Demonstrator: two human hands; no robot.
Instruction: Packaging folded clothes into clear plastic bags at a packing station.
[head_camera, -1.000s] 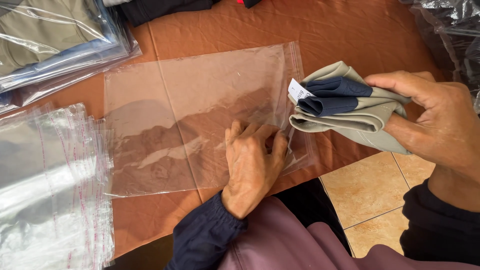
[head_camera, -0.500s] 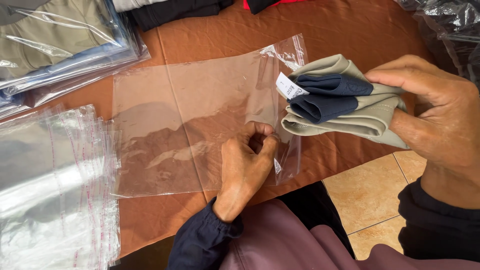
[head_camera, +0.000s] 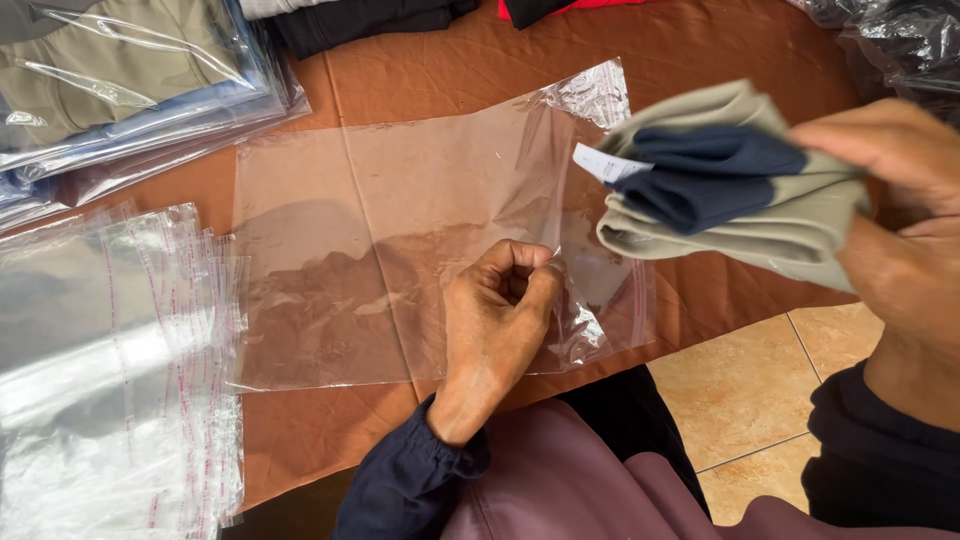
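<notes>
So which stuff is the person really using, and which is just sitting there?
In use:
- left hand, pinching the clear bag's open edge
- clear bag, flat on the brown table
- right hand, holding the folded garment
- folded garment, beige and navy

Lying about:
- stack of empty bags
- packed bags
- dark and red clothes

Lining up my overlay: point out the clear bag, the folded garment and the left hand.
clear bag (head_camera: 400, 230): head view, middle of flat film.
folded garment (head_camera: 740, 225): head view, beige lower fold.
left hand (head_camera: 495, 320): head view, back of hand.
</notes>
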